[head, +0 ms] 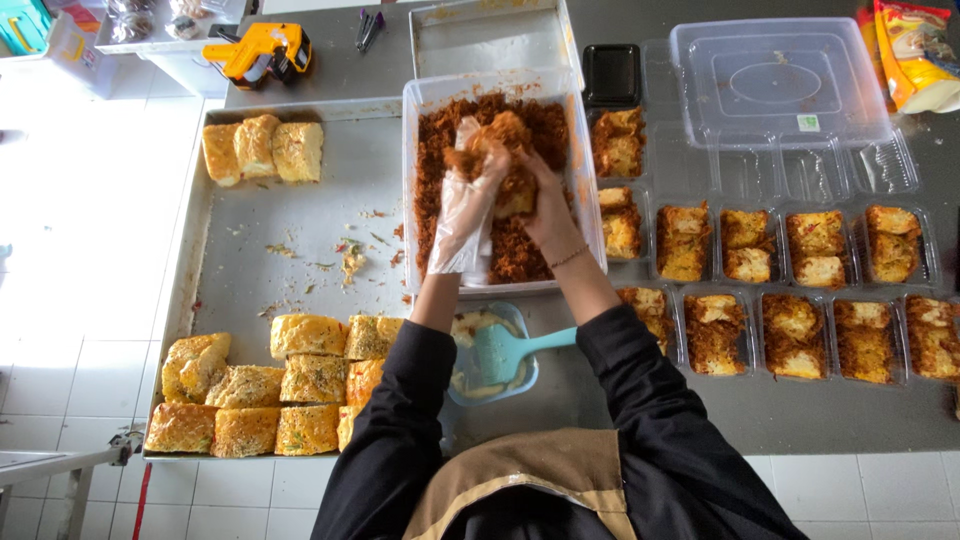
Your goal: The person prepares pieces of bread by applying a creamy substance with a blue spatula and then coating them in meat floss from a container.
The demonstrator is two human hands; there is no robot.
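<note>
Left hand (468, 205): in a thin clear plastic glove, fingers (490, 160) curled closed around the left and top of a bread piece (512, 165). Right hand (548, 205): bare, with a thin bracelet at the wrist, fingers wrapped closed against the right side of the same piece.

Bread piece: held between both hands, coated in brown shredded floss, raised just above the clear tub (420, 190).

Clear tub: rectangular, filled with brown floss, standing on the grey desk (800, 410) straight ahead of the person.

Metal tray (290, 220): left of the tub; three golden bread pieces at its far end, a larger group packed along its near edge, crumbs between them.

Small bowl (525, 375): pale cream inside, teal spatula (500, 352) resting in it, just below the tub.

Packed portions (800, 335): two rows of clear containers to the right, each holding floss-coated pieces.

Clear lid (780, 80): far right, beside a black tray (611, 75).

Yellow hand tool (262, 50): far left of the desk.
</note>
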